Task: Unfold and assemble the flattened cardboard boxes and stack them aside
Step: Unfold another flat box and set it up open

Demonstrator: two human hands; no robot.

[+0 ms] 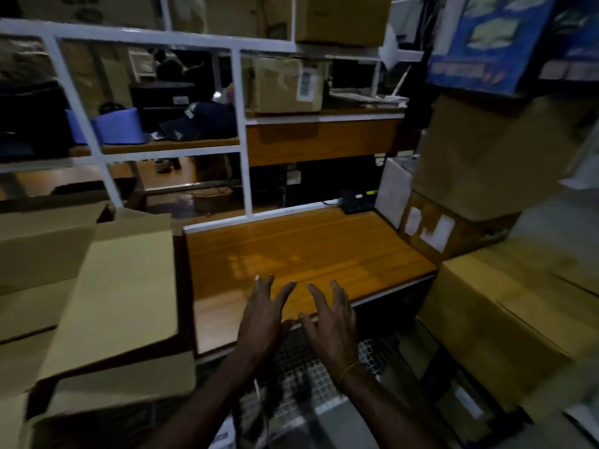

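Hands empty at lower centre: left hand (263, 319) and right hand (330, 322) spread wide, fingers loose, over wooden table (324, 251) edge; cardboard boxes (110, 286) at left of frame

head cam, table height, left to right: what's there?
Opened cardboard boxes → wooden tabletop with left hand then right hand held over its near edge, both empty → closed cardboard box.
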